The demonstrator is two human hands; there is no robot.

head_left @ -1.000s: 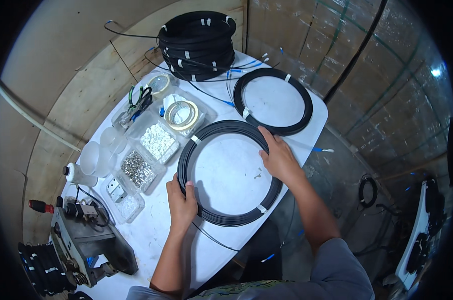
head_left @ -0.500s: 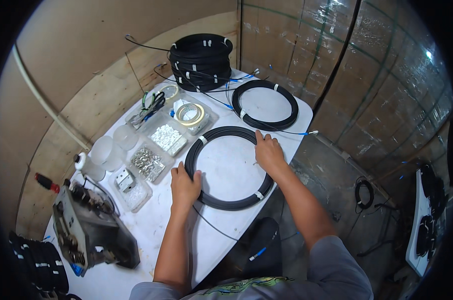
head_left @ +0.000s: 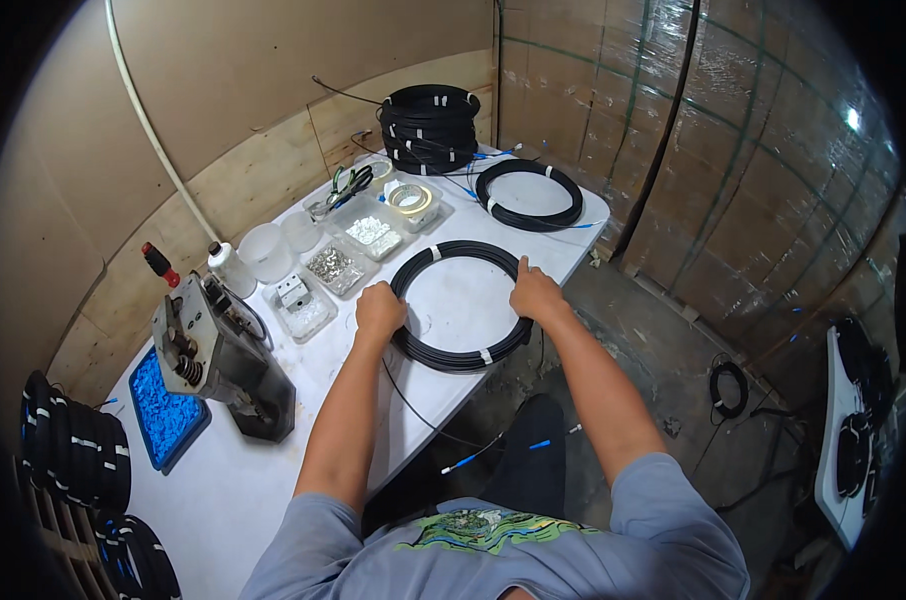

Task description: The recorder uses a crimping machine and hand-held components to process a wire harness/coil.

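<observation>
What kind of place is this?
Probably a small cable-assembly workshop: black cable coils stacked on a white table, trays of small metal parts, and a bench press tool.

coil stacks [head_left: 73,450] cut off, lower left

- The left hand [head_left: 379,310] grips the left side of a black cable coil [head_left: 460,305] lying flat on the white counter [head_left: 233,480].
- The right hand [head_left: 535,294] rests on the coil's right side.
- A second coil [head_left: 529,195] lies farther back, beside a stack of coils [head_left: 432,127].
- Clear trays [head_left: 358,245] sit left.
</observation>
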